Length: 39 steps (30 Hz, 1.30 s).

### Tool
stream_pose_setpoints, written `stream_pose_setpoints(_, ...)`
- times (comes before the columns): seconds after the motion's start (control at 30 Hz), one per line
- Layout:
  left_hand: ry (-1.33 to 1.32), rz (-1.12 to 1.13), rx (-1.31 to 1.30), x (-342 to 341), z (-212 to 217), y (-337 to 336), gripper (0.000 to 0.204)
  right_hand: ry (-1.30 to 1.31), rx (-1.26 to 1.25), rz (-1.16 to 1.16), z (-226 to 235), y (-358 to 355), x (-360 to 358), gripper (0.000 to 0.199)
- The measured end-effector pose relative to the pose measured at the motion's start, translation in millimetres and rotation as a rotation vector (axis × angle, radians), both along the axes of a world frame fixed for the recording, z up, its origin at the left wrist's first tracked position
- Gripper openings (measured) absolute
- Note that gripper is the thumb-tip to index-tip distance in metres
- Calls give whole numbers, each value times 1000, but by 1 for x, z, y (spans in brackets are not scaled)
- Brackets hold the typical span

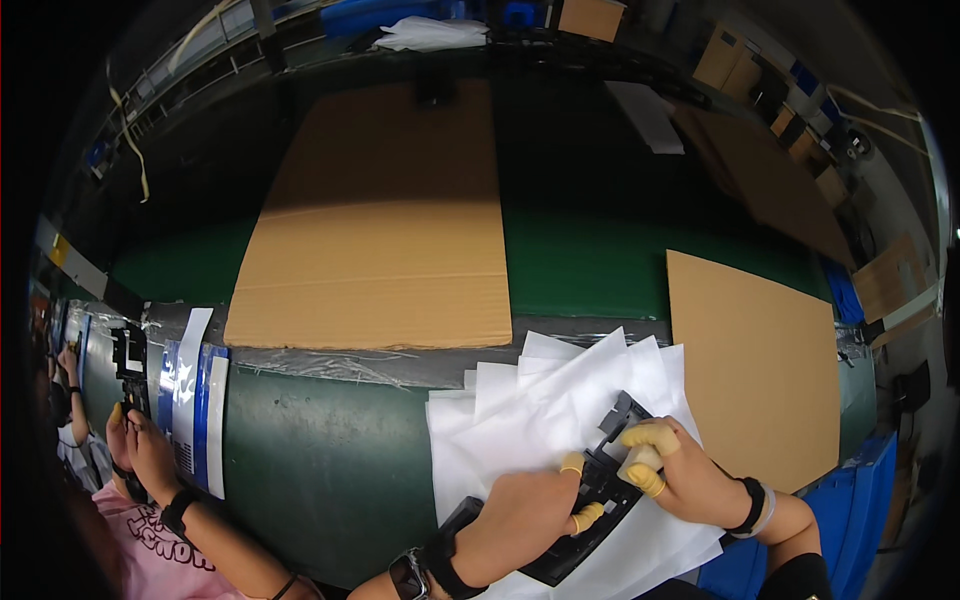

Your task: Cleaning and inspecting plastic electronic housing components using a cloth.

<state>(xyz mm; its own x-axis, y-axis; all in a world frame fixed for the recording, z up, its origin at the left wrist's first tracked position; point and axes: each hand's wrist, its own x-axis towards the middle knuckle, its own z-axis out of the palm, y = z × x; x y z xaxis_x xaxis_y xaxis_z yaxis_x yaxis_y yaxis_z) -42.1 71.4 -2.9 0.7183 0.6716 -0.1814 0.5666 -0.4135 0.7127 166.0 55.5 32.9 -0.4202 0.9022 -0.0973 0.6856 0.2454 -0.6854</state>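
A long black moulded plastic part (pixel 618 497) lies at a slant over a stack of white sheets (pixel 490 425). My left hand (pixel 525 515) grips it, with thumb and forefinger in yellow finger cots pressed on its near portion. My right hand (pixel 690 475), also in yellow finger cots, pinches a small pale block (pixel 640 462) against the part's upper right side. The block's exact kind cannot be made out. Another black piece (pixel 462 514) shows behind my left wrist, mostly hidden.
A co-worker in a pink shirt (pixel 165 530) handles a black part (pixel 130 360) at left, beside blue-and-white strips (pixel 190 400). A large cardboard sheet (pixel 370 270) spans the green bench (pixel 310 440). Another cardboard sheet (pixel 755 370) lies right, above a blue bin (pixel 865 520).
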Motion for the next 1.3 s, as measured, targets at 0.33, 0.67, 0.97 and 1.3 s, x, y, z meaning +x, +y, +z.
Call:
stream_pose_setpoints(0.33,-56,54,-22,-3,2,-1,40,-274,363,-79,-19,-2,-7,44)
stream_pose_setpoints(0.67,-40,51,-7,-1,2,0,39,-258,327,-48,-19,1,1,38)
stream_pose_setpoints(0.97,0,33,-26,-1,5,3,41,-290,415,92,-19,14,-3,27)
stream_pose_setpoints(1.3,77,-9,-31,0,7,4,42,-287,532,66,-15,16,-9,22)
